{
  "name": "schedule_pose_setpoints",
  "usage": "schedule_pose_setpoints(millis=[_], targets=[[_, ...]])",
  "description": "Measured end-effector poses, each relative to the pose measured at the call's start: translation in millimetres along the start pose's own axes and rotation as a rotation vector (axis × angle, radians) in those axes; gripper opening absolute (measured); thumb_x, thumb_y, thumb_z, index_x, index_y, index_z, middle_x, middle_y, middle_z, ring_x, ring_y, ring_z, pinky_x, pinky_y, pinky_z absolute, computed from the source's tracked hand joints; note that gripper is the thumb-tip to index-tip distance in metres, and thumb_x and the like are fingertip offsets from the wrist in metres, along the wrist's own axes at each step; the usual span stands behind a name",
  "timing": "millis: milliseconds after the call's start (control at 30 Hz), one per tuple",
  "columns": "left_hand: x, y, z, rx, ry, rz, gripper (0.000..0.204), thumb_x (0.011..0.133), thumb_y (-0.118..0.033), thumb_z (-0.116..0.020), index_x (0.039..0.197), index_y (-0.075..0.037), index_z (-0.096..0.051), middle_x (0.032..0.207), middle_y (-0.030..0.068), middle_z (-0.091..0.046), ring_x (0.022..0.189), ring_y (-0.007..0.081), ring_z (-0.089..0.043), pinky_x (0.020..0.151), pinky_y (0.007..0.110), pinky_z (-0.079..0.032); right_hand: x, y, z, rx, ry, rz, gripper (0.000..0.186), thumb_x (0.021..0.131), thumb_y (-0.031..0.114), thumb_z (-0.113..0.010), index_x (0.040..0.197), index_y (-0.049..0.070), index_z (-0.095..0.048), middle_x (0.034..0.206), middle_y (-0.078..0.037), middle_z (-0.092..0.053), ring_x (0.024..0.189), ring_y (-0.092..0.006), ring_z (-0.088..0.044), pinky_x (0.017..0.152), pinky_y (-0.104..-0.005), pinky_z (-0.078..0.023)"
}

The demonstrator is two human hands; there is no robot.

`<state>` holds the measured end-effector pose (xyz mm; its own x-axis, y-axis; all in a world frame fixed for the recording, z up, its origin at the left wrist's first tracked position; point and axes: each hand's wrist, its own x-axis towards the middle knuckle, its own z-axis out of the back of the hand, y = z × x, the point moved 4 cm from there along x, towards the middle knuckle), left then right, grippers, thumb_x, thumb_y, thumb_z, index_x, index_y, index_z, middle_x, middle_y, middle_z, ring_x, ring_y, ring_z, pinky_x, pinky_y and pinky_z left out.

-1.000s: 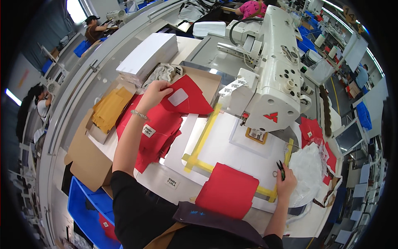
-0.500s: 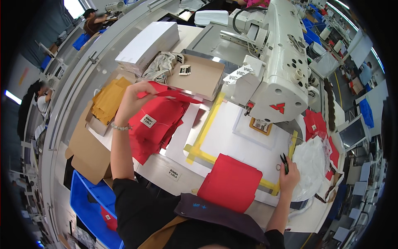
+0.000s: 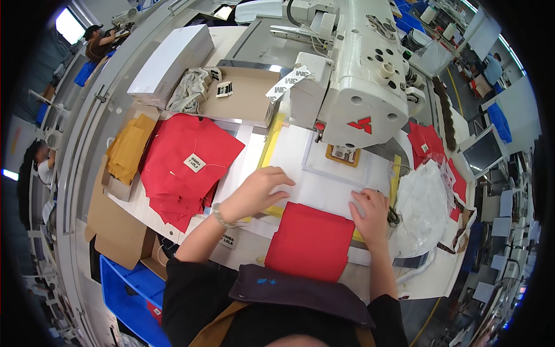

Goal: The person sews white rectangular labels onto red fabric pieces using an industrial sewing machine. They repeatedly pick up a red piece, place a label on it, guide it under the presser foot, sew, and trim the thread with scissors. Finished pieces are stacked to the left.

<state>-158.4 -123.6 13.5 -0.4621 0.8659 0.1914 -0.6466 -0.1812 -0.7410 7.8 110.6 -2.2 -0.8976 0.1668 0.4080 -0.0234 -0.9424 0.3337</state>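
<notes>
My left hand (image 3: pixel 259 191) is over the white work sheet (image 3: pixel 289 156), thumb and fingers apart, holding nothing. Across from it, my right hand (image 3: pixel 373 213) hovers near the sheet's right side with its fingers spread. Dark thread snips (image 3: pixel 393 217) show at that hand's outer edge; whether they lie on the table or rest against the hand is unclear. Between and below both hands sits a stack of red fabric pieces (image 3: pixel 310 243). To the left, a pile of red fabric (image 3: pixel 179 147) carries a white printed label (image 3: pixel 195 163) on top.
A white sewing machine head (image 3: pixel 361 98) stands above the sheet, its framed foot (image 3: pixel 343 154) low. Left are a shallow cardboard box (image 3: pixel 243 95), yellow pieces (image 3: pixel 132 149) and a blue bin (image 3: pixel 124 277). White plastic bagging (image 3: pixel 425 214) is at right.
My left hand has let the lifted red fabric down on the pile and moved right to the sheet. My right hand has spread its fingers, snips now at its outer edge. The view has shifted.
</notes>
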Motion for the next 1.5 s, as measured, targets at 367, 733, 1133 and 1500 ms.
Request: schedule_pose_setpoints(millis=[367, 733, 1133, 1500], targets=[[38, -4, -65, 0.124, 0.103, -0.049, 0.021, 0.074, -0.008, -0.073, 0.093, -0.003, -0.067, 0.09, 0.0121, -0.063, 0.089, 0.0311, -0.061, 0.081, 0.041, -0.049, 19, 16, -17, 0.314, 0.262, 0.032, 0.023, 0.08, 0.02, -0.074, 0.101, 0.01, -0.07, 0.099, -0.002, -0.061, 0.095, -0.0212, -0.057, 0.084, -0.0352, -0.041], [42, -16, -55, -0.331, 0.034, 0.136, 0.029, 0.083, -0.006, -0.07, 0.112, -0.005, -0.069, 0.087, 0.011, -0.068, 0.065, 0.0191, -0.058, 0.065, 0.03, -0.05, 20, -2, -52, 1.047, 0.477, -0.519, 0.013, 0.089, 0.014, -0.071, 0.092, 0.002, -0.065, 0.069, 0.0, -0.058, 0.059, -0.0078, -0.054, 0.056, -0.0238, -0.044], [54, -14, -58, -0.34, 0.002, 0.117, 0.031, 0.084, -0.008, -0.072, 0.115, -0.007, -0.069, 0.09, 0.0109, -0.067, 0.07, 0.0176, -0.062, 0.07, 0.029, -0.053, 19, -12, -53, 1.271, 0.234, -0.645, 0.017, 0.089, 0.011, -0.071, 0.081, 0.003, -0.059, 0.067, 0.002, -0.056, 0.054, -0.0029, -0.05, 0.048, -0.0201, -0.04], [87, 7, -68, -0.457, 0.135, 0.165, 0.025, 0.083, -0.012, -0.075, 0.107, -0.006, -0.071, 0.085, 0.0028, -0.068, 0.063, 0.0088, -0.048, 0.062, 0.024, -0.046, 20, -26, -51, 1.14, 0.241, -0.635, 0.022, 0.087, 0.012, -0.075, 0.076, 0.003, -0.058, 0.061, 0.002, -0.054, 0.05, -0.0021, -0.047, 0.043, -0.0202, -0.035]])
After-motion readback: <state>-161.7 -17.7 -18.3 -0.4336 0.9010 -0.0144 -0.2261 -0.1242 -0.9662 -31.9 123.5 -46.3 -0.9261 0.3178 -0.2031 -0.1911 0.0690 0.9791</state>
